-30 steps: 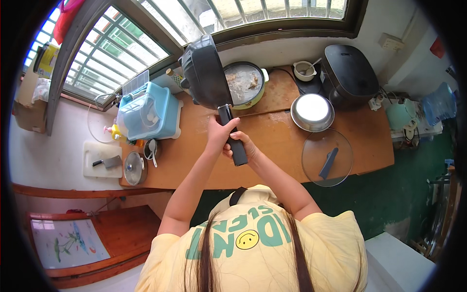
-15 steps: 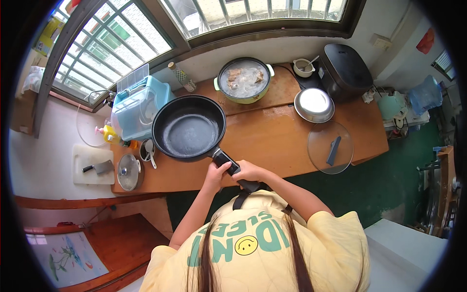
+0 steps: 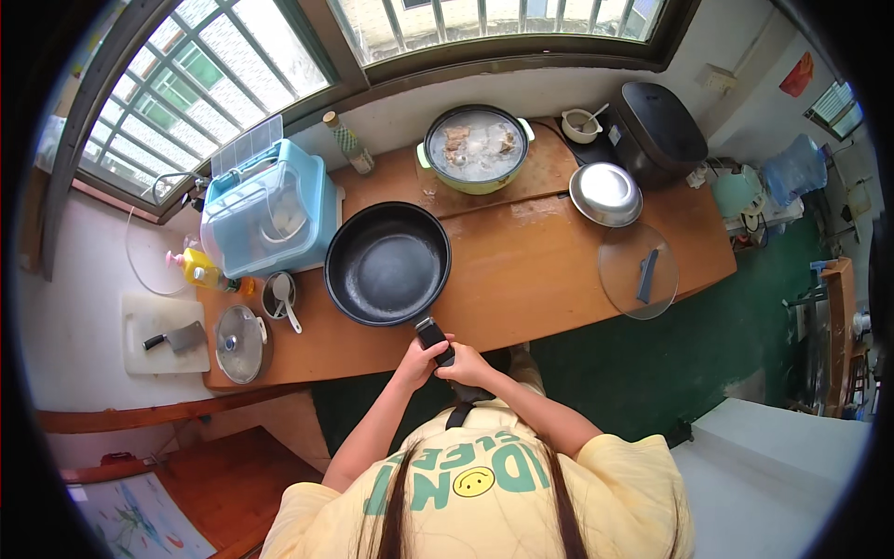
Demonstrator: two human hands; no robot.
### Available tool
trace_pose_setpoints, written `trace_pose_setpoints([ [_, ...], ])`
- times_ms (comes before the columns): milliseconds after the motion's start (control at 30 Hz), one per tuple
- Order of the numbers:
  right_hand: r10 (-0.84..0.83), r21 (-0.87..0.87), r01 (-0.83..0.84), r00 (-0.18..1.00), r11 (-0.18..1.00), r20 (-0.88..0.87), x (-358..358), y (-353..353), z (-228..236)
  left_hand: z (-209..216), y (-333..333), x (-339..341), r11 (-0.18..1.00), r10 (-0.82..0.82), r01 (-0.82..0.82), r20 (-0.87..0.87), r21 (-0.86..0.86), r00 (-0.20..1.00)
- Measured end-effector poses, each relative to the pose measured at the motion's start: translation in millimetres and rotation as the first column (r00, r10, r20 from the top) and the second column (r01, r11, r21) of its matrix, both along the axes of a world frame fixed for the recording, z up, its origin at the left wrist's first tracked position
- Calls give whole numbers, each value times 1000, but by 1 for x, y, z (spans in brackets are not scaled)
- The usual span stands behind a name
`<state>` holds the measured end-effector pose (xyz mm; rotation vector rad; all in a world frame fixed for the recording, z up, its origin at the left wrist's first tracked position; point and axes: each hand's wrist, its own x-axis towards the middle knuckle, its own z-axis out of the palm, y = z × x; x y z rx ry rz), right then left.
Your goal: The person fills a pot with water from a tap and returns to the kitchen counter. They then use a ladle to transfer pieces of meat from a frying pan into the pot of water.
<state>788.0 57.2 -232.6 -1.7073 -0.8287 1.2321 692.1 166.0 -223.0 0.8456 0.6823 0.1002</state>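
Note:
A black frying pan (image 3: 387, 265) is in front of me, its handle pointing back toward my body. My left hand (image 3: 419, 361) and my right hand (image 3: 466, 365) are both closed around that handle, side by side. The pan looks empty inside, with a dull, lightly marked base. Whether its base touches the wooden table (image 3: 521, 265) or hangs just over it, I cannot tell. Behind it, a green electric pot (image 3: 475, 149) holds pieces of meat in pale, foamy liquid.
At left are a blue dish box (image 3: 270, 210), a lidded pot (image 3: 242, 345), a small pot with a white spoon (image 3: 284, 296), and a cleaver (image 3: 182, 337) on a white board (image 3: 140, 321). At right are a steel bowl (image 3: 605, 194), a glass lid (image 3: 643, 270) and a black cooker (image 3: 659, 126).
The pan has shifted right and nearer to me, with both hands still on its handle. The whole view has also shifted slightly.

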Motion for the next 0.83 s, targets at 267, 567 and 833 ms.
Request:
trace_pose_setpoints([
  [267, 285, -121, -324, 922, 938, -263, 40, 9, -14, -6, 14, -17, 994, -98, 95, -45, -60, 994],
  [567, -682, 87, 824, 518, 560, -517, 254, 81, -88, -13, 9, -24, 998, -45, 54, -212, 38, 976],
  [833, -602, -94, 684, 559, 724, -570, 235, 83, -75, -41, -46, -57, 990, -24, 69, -335, 121, 942],
])
